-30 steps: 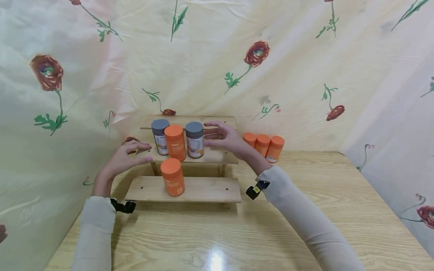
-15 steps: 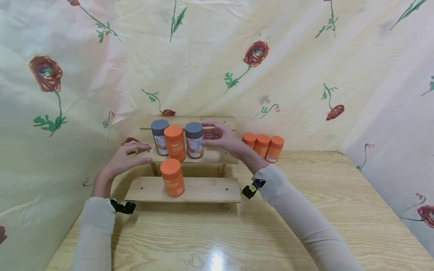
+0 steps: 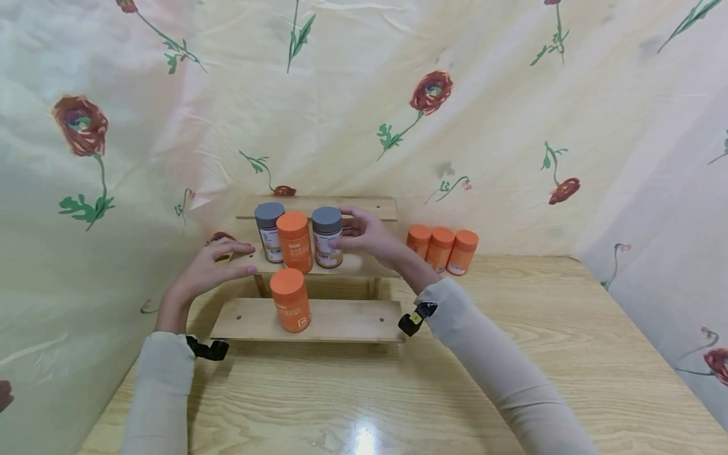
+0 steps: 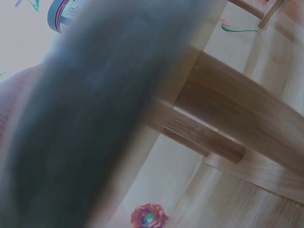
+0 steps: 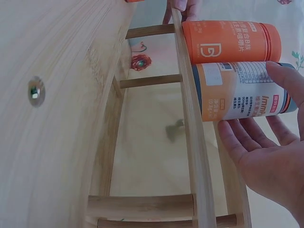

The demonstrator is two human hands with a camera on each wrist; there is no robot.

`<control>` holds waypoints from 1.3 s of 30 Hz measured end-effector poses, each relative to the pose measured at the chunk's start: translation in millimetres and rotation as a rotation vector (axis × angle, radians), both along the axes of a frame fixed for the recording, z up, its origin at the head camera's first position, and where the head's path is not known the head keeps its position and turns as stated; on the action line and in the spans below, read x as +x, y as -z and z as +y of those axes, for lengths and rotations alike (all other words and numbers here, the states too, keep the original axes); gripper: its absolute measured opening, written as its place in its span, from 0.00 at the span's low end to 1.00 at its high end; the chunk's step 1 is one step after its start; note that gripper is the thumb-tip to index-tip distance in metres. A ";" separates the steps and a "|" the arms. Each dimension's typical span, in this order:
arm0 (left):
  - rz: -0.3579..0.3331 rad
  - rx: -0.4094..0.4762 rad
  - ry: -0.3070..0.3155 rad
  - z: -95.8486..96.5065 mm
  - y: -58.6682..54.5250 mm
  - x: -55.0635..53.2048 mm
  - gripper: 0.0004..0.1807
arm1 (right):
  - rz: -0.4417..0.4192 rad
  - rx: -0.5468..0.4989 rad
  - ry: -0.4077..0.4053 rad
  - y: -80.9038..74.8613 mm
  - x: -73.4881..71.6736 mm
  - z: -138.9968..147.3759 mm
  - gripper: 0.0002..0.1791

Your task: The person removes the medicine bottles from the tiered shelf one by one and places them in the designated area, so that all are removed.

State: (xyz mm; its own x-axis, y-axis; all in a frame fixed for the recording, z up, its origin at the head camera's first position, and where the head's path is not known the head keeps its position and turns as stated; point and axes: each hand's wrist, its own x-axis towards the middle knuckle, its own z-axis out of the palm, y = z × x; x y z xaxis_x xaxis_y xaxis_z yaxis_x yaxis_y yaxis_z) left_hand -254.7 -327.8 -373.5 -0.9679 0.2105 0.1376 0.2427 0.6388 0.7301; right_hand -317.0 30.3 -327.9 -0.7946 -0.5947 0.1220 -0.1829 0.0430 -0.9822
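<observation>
My right hand (image 3: 372,241) holds a grey-lidded supplement jar (image 3: 327,237), its thumb across the label and its fingers along the side in the right wrist view. The jar stands upright on the middle step of a wooden tiered shelf (image 3: 352,319). Beside it, an orange jar (image 3: 294,249) stands at the step's front, with a second grey-lidded jar (image 3: 270,234) to its left. My left hand (image 3: 210,265) is at the step's left end, thumb and fingers spread, apart from that jar. Another orange jar (image 3: 291,303) stands on the lowest step.
Right of the shelf, a row of orange jars (image 3: 440,249) stands on the wood-grain table (image 3: 529,316). A flowered cloth (image 3: 500,114) hangs behind. A dark blurred shape (image 4: 95,104) covers much of the left wrist view.
My right hand has moved left, from beside the grey-lidded jar onto it, and its thumb now lies over the jar's front. The left hand has stayed put.
</observation>
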 end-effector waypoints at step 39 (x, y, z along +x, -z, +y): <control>0.029 0.003 0.013 -1.0 2.8 -1.9 0.28 | -0.034 0.038 -0.006 -2.3 2.2 7.7 0.34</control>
State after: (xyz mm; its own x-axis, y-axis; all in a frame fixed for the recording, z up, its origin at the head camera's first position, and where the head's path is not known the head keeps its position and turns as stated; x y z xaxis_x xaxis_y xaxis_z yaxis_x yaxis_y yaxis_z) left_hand -256.6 -328.8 -376.4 -0.9608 0.2223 0.1658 0.2716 0.6336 0.7244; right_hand -314.8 38.0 -325.6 -0.7945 -0.6029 0.0722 -0.1494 0.0789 -0.9856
